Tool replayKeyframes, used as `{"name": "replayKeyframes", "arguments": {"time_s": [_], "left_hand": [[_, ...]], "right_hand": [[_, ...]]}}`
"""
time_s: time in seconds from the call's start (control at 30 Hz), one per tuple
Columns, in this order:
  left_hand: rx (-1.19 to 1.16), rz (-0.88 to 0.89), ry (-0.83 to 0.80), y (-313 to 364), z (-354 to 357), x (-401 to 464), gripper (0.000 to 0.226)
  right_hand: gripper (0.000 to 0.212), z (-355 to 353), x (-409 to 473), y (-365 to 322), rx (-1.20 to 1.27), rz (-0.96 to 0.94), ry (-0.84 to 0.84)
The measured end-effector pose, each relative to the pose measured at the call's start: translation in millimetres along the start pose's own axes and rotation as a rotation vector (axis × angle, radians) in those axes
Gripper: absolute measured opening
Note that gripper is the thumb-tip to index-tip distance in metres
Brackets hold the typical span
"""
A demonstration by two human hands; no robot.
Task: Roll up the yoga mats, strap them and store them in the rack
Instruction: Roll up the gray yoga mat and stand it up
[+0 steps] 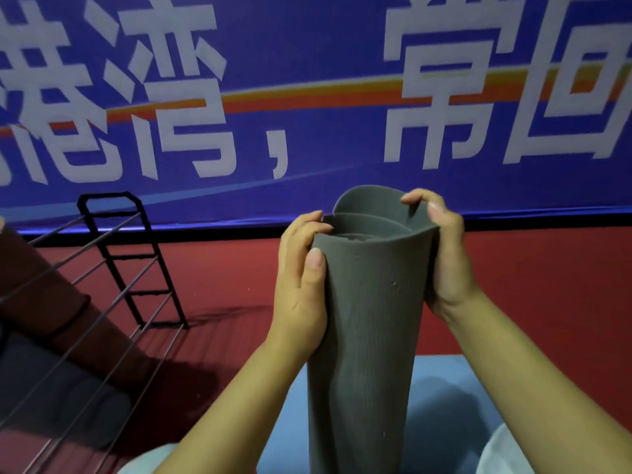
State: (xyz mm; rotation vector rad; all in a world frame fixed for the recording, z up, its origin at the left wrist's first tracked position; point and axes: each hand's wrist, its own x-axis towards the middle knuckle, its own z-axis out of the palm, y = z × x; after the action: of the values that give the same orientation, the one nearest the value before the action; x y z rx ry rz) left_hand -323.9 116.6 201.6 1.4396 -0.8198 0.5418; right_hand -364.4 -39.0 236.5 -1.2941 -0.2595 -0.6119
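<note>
A rolled grey yoga mat (369,319) stands upright in front of me, its loose spiral top end facing up. My left hand (302,278) grips the left side of the roll's top, thumb pressed on the outer layer. My right hand (444,254) holds the right side, fingers hooked over the raised outer flap at the rim. No strap shows on the roll. A black metal rack (136,258) with thin grey rails stands at the left; a brown rolled mat (44,285) and a dark grey one (41,388) lie in it.
A light blue mat (441,388) lies flat on the red floor (222,268) under the roll. A large blue banner (307,97) with white characters covers the wall behind. My knees in pale clothing show at the bottom edge.
</note>
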Motion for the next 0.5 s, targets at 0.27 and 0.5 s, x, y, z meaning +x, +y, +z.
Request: {"name": "replayKeyframes", "arguments": {"time_s": [0.27, 0.5], "left_hand": [[0.201, 0.237, 0.114, 22.3, -28.4, -57.3, 0.051], [0.200, 0.157, 0.139, 54.8, -33.6, -50.7, 0.046]], "right_hand": [[0.034, 34.5, -48.1, 2.9, 0.035, 0.115, -0.106], [0.038, 45.7, -43.4, -23.1, 0.038, 0.151, -0.142]]}}
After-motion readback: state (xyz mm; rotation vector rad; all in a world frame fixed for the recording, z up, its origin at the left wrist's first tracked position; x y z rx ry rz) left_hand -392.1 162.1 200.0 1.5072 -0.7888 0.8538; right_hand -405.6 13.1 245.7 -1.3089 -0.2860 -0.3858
